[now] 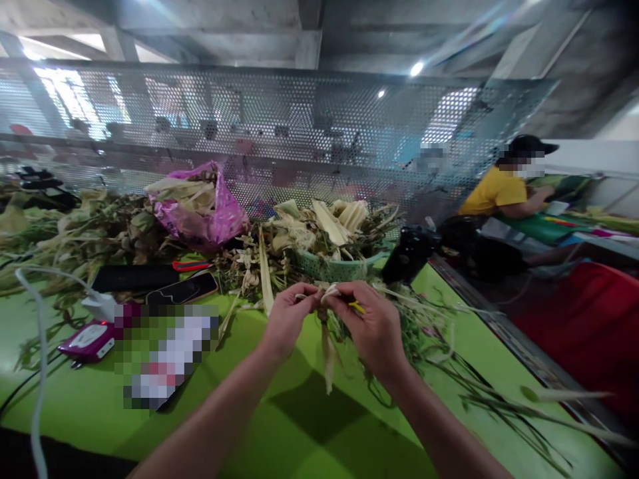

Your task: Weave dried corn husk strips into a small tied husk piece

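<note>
Both hands meet above the green table (239, 412), pinching a small bundle of dried corn husk (327, 352) whose strips hang down below the fingers. My left hand (289, 316) is closed on the bundle's left side, thumb and forefinger together. On the other side my right hand (374, 326) pinches the top, and a bit of something yellow shows by its fingers. Just beyond the hands is a green basket (334, 267) heaped with dry husks (332, 223). A long pale husk strip (265, 273) lies left of my left hand.
A pink plastic bag (227, 209) of husks stands at the back left beside piled dry plants (100, 233). Phone (182, 290), purple power strip (90, 340) and white cable (40, 372) lie left. A black object (409, 253) and stalks (499, 392) are right. A person in yellow (494, 189) sits beyond.
</note>
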A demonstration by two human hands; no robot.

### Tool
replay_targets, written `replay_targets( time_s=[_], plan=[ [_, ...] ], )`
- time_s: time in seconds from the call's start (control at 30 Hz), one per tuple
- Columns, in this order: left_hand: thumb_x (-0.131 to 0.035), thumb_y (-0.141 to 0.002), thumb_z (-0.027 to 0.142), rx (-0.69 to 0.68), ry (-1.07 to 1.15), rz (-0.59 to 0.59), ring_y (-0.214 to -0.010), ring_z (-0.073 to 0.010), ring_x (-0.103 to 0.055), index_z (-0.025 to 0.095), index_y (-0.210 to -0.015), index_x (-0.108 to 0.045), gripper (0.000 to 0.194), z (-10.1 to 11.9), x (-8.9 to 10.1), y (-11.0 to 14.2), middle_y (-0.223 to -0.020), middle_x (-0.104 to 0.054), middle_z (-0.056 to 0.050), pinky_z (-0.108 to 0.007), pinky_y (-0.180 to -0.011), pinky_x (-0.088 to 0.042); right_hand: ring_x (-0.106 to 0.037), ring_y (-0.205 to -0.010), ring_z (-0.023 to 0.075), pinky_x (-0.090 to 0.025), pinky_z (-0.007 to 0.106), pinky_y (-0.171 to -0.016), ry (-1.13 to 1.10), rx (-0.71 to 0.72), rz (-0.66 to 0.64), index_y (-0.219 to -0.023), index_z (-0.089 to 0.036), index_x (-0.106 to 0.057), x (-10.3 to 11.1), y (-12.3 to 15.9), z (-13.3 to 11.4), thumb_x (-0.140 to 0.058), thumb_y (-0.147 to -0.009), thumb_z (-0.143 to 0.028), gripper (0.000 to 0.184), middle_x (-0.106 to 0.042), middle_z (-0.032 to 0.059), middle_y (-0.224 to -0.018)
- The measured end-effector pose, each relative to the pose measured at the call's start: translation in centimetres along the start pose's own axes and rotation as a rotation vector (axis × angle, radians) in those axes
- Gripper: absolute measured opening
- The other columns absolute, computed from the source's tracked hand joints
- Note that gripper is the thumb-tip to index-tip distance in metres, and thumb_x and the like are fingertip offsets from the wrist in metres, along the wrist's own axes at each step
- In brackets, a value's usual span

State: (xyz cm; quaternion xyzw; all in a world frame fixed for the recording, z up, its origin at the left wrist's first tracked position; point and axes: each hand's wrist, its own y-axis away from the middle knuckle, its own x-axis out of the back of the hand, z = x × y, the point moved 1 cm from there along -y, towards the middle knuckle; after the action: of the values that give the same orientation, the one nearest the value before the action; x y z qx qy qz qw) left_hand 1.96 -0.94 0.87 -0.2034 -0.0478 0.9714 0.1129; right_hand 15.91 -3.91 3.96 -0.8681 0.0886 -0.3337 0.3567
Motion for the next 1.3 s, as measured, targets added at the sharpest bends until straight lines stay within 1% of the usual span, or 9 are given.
replay_targets(
  time_s=[0.37,0.63,0.77,0.87,0.93,1.03,1.1,1.2,1.3],
  plan=[
    [-0.066,-0.073,0.032,-0.010,-0.015,-0.023,-0.060,-0.0080,-0.046,0.015,-0.077,-0.064,0.018,0.0,-0.5,0.2,-0.065,-0.055,0.002,-0.021,-0.060,-0.037,-0.058,-0.071,0.0143,-0.045,0.025,-0.066,0.020,-0.069,0.077,-0.083,-0.020,-0.062,-0.2,0.2,-0.1,-0.061,-0.084,-0.025,0.005,-0.063,0.0006,-0.078],
    [-0.065,-0.075,0.035,-0.062,-0.112,-0.092,-0.066,-0.0098,-0.051,0.014,-0.083,-0.063,0.022,0.5,-0.5,0.5,-0.072,-0.058,0.000,-0.023,-0.066,-0.041,-0.058,-0.067,0.0137,-0.046,0.025,-0.065,0.010,-0.119,0.072,-0.083,-0.020,-0.063,0.0,0.2,0.0,-0.060,-0.082,-0.026,0.007,-0.064,0.0004,-0.076],
    [-0.068,-0.073,0.033,-0.059,-0.131,-0.124,-0.068,-0.0106,-0.053,0.015,-0.085,-0.062,0.022,0.3,-0.3,0.3,-0.075,-0.060,-0.001,-0.024,-0.068,-0.042,-0.059,-0.067,0.0143,-0.049,0.026,-0.064,-0.194,-0.243,0.038,-0.088,-0.019,-0.059,0.1,0.0,0.6,-0.065,-0.079,-0.030,0.015,-0.064,0.0012,-0.076],
    [-0.066,-0.075,0.029,-0.094,-0.218,-0.135,-0.070,-0.0113,-0.054,0.016,-0.085,-0.063,0.018,0.3,-0.2,0.2,-0.078,-0.062,-0.002,-0.023,-0.068,-0.042,-0.060,-0.068,0.0158,-0.050,0.028,-0.064,-0.385,-0.327,-0.063,-0.101,-0.018,-0.057,0.2,-0.3,0.9,-0.066,-0.077,-0.032,0.029,-0.064,0.0025,-0.077],
    [-0.065,-0.075,0.028,-0.123,-0.279,-0.138,-0.071,-0.0120,-0.054,0.016,-0.086,-0.064,0.016,0.3,0.0,0.1,-0.079,-0.063,-0.002,-0.023,-0.068,-0.042,-0.059,-0.068,0.0159,-0.050,0.028,-0.065,-0.392,-0.325,-0.110,-0.095,-0.018,-0.060,0.4,-0.5,1.0,-0.066,-0.077,-0.032,0.024,-0.064,0.0027,-0.076],
    [-0.067,-0.074,0.029,-0.111,-0.305,-0.118,-0.070,-0.0120,-0.055,0.015,-0.086,-0.064,0.019,0.3,0.1,0.0,-0.077,-0.063,-0.002,-0.024,-0.067,-0.043,-0.057,-0.069,0.0157,-0.046,0.027,-0.066,-0.256,-0.269,-0.070,-0.080,-0.017,-0.063,0.6,-0.6,0.8,-0.065,-0.078,-0.030,0.013,-0.063,0.0026,-0.075],
    [-0.070,-0.072,0.032,-0.058,-0.247,-0.101,-0.069,-0.0118,-0.056,0.015,-0.089,-0.062,0.025,0.3,0.2,-0.2,-0.077,-0.063,-0.002,-0.025,-0.068,-0.045,-0.056,-0.070,0.0153,-0.045,0.026,-0.067,-0.189,-0.244,-0.045,-0.079,-0.018,-0.063,0.6,-0.5,0.6,-0.063,-0.080,-0.028,0.010,-0.062,0.0017,-0.075],
    [-0.074,-0.067,0.036,0.025,-0.140,-0.106,-0.069,-0.0122,-0.058,0.014,-0.090,-0.059,0.035,0.1,0.2,-0.4,-0.074,-0.062,-0.001,-0.028,-0.071,-0.047,-0.056,-0.070,0.0142,-0.044,0.024,-0.068,-0.182,-0.222,-0.049,-0.080,-0.018,-0.062,0.5,-0.4,0.6,-0.060,-0.082,-0.026,0.008,-0.062,0.0001,-0.075],
    [-0.074,-0.066,0.039,0.040,-0.112,-0.128,-0.064,-0.0100,-0.053,0.015,-0.086,-0.057,0.036,-0.1,0.3,-0.5,-0.067,-0.057,0.002,-0.025,-0.066,-0.044,-0.056,-0.072,0.0142,-0.043,0.024,-0.069,-0.190,-0.203,-0.046,-0.081,-0.019,-0.061,0.3,-0.4,0.6,-0.059,-0.083,-0.026,0.008,-0.062,-0.0002,-0.076]
  ],
)
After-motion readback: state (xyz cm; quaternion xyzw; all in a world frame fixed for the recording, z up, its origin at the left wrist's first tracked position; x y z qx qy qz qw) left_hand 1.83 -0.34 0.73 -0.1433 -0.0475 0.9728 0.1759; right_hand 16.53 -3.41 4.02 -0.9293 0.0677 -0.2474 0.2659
